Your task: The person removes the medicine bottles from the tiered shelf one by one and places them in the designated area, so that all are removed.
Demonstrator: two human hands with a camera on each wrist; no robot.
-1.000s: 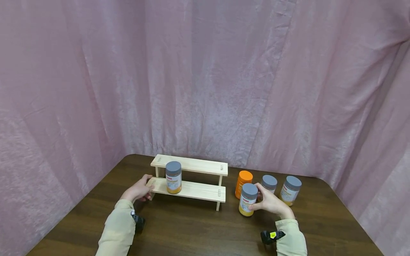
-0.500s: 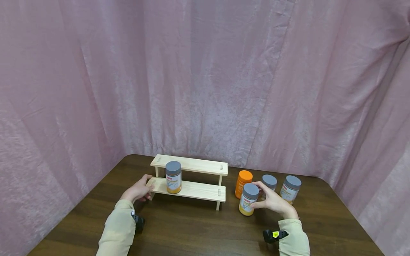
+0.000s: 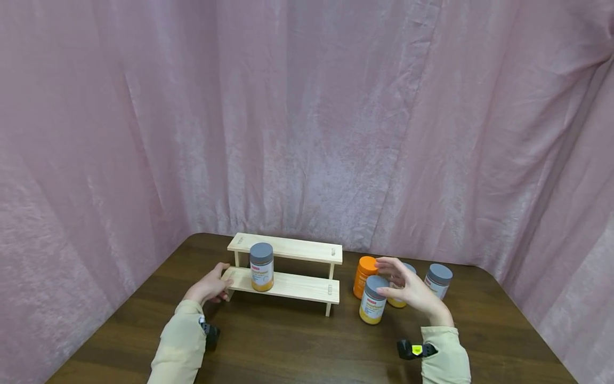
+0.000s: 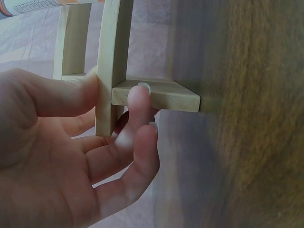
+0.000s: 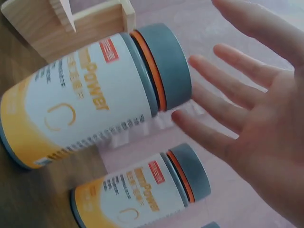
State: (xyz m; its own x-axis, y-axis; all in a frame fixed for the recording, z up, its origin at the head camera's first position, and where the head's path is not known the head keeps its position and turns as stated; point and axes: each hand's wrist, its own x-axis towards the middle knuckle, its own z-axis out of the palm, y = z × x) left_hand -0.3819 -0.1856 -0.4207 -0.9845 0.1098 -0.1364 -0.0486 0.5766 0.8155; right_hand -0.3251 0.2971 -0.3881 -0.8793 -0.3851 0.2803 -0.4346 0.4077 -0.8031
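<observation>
In the head view my left hand (image 3: 209,285) grips the left end of the lower board of a two-tier wooden rack (image 3: 302,286). The left wrist view shows the thumb on the board's top face and curled fingers (image 4: 140,107) around its underside and leg. A white-and-yellow supplement bottle (image 3: 261,271) with a grey lid stands upright on that board, towards the left. My right hand (image 3: 416,293) is spread beside and above a matching bottle (image 3: 372,305), upright on the table. In the right wrist view its fingers (image 5: 228,80) are extended near the lid, holding nothing.
An orange bottle (image 3: 363,277) stands behind the nearest grey-lidded one. Two more grey-lidded bottles stand to the right: one partly hidden bottle (image 3: 397,302) behind my right hand, and another bottle (image 3: 438,280) farther right. Pink curtains (image 3: 307,133) hang behind the brown table (image 3: 288,346).
My right hand has let go of the near bottle, spreading its fingers and rising slightly to the right. That bottle stays standing in place. My left hand keeps its hold on the rack.
</observation>
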